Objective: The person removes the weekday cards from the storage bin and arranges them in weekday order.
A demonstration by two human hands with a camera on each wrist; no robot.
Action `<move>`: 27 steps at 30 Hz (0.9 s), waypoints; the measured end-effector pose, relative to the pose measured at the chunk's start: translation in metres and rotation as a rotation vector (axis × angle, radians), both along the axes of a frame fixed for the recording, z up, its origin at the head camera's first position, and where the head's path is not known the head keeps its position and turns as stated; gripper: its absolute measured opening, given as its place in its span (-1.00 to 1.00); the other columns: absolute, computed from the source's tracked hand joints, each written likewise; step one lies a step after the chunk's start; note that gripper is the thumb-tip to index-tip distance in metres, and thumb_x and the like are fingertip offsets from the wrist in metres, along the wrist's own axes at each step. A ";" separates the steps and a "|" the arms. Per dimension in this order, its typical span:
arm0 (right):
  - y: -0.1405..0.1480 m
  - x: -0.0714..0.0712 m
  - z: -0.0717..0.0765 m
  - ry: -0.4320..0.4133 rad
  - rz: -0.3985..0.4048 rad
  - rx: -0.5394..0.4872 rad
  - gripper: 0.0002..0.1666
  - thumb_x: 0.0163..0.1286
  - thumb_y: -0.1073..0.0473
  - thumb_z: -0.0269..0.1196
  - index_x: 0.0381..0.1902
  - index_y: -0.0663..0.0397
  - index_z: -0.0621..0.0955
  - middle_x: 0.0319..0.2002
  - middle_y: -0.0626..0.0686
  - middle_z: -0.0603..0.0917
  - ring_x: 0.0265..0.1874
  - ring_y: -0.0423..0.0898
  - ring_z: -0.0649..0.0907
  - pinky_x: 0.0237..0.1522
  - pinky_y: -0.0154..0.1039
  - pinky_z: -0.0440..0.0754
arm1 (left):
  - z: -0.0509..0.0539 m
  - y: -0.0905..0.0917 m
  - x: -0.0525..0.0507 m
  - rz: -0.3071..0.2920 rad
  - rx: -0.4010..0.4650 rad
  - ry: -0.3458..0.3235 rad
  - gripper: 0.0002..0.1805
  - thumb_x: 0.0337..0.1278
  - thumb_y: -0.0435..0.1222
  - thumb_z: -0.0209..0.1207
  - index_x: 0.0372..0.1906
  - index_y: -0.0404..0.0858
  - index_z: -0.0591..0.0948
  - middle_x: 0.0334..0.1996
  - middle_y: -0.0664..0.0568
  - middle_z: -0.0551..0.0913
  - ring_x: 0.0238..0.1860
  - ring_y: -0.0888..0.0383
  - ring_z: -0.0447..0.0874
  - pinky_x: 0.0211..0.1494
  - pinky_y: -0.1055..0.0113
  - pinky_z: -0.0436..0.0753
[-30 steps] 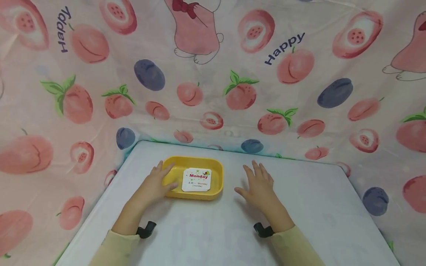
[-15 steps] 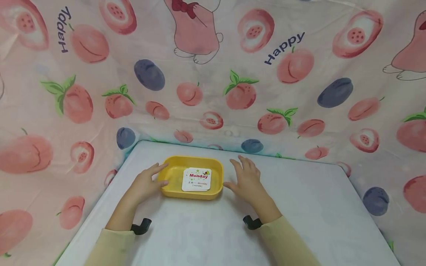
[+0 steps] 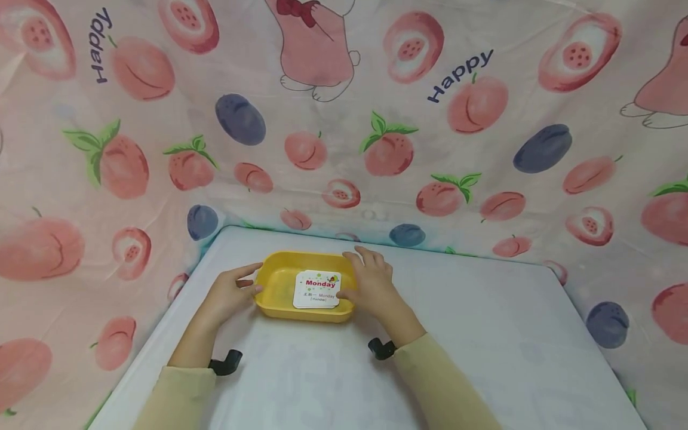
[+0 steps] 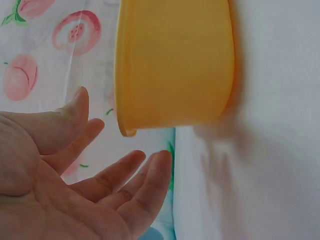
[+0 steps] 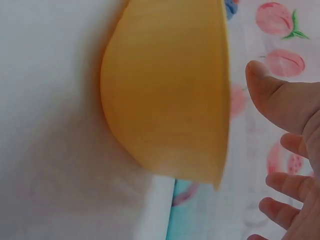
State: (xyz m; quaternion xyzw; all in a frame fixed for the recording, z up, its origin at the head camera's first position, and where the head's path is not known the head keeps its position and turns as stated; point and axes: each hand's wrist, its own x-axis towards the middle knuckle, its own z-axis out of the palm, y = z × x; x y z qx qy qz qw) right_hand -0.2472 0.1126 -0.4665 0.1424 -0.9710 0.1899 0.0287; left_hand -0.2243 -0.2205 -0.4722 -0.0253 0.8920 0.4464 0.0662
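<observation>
Your yellow plastic tray (image 3: 276, 291) sits on the white-covered table (image 3: 301, 376), left of centre and toward the far edge, its long side running left to right. Inside it, right of the middle, lies a small stack of white cards (image 3: 316, 289), face up. The top card reads "Monday" in red, with smaller lettering below and green stars around; a lower card's edge shows slightly offset beneath it.

Your left hand (image 3: 224, 295) is at the tray's left end. Grip: released. Its fingers are loosely bent and spread, and the left wrist view shows a gap between them and the tray wall.

Your right hand (image 3: 374, 283) is over the tray's right end, its thumb tip appearing just beside the right edge of the cards in the head view. Grip: released. In the right wrist view the thumb and fingers are spread apart, above rim level and clear of the tray's outer wall.

Both your forearms wear pale yellow sleeves (image 3: 443, 382). A black fitting (image 3: 227, 363) shows at the inner side of each wrist.

Behind the table and along its left and right sides hangs a pink fabric backdrop (image 3: 333, 119), printed with peaches, dark blue fruit, rabbit figures and the word "Happy".
</observation>
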 end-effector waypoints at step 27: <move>-0.056 -0.020 -0.015 -0.135 0.152 0.183 -0.04 0.27 -0.19 0.59 0.52 -0.21 0.42 0.52 0.09 0.41 0.53 0.22 0.31 0.60 0.32 0.20 | -0.017 -0.003 -0.008 0.095 0.201 -0.059 -0.57 0.46 -0.39 0.29 0.36 -0.28 0.65 0.33 -0.30 0.64 0.11 -0.08 0.75 0.03 0.30 0.82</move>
